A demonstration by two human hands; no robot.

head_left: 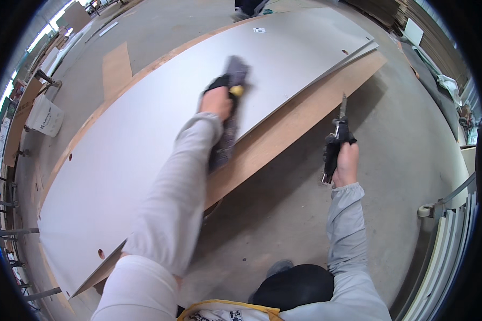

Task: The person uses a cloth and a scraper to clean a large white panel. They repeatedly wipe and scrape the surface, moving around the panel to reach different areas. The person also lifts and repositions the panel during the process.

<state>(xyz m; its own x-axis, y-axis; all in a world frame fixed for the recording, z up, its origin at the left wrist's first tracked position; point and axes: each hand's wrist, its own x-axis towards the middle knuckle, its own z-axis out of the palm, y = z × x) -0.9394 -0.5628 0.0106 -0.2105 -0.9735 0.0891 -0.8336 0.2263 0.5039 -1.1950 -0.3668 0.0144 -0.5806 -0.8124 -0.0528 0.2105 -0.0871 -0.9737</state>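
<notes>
Lengthwise, a blurred implement (238, 67) extends past the left hand (218, 97) both ways.

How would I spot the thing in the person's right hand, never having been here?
Find the big white panel across the middle, then look to its lower right, over the concrete floor. There the black-gloved right hand holds a slim, knife-like tool, pointing up the picture. Its narrow metal tip sets it apart from the left hand's broader, dark, blurred tool.
</notes>
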